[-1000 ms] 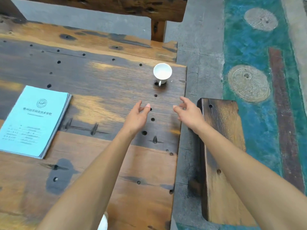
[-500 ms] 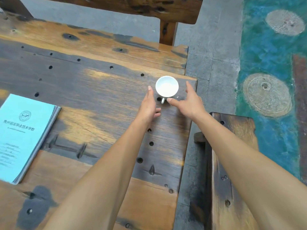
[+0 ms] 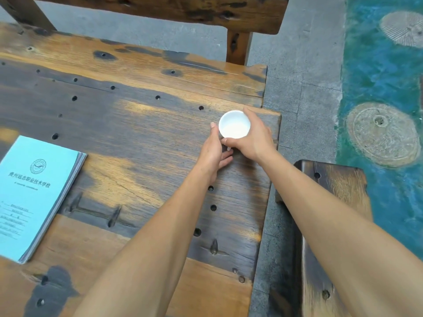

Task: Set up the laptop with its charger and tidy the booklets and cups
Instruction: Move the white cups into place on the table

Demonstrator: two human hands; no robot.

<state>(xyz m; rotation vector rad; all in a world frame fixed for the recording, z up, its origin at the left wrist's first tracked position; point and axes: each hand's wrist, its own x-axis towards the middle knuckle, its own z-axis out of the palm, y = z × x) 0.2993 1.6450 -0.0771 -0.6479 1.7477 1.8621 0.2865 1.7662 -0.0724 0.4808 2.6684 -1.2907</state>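
Observation:
A small white cup (image 3: 234,127) with a handle stands near the far right corner of the wooden table (image 3: 128,138). My right hand (image 3: 254,136) wraps around the cup's right side, thumb at its near rim. My left hand (image 3: 214,154) touches the cup's left side with fingers extended, thumb up against the rim. A stack of light blue booklets (image 3: 34,193) lies at the table's left edge, partly cut off. No laptop or charger is in view.
A dark wooden bench (image 3: 332,225) runs along the table's right side across a narrow gap. Another wooden bench (image 3: 183,8) stands beyond the far edge. Grey paving and a teal painted floor strip (image 3: 384,76) lie to the right.
Both hands have reached forward from mid-table to the cup. The right hand has closed around it and the left hand has come against its left side.

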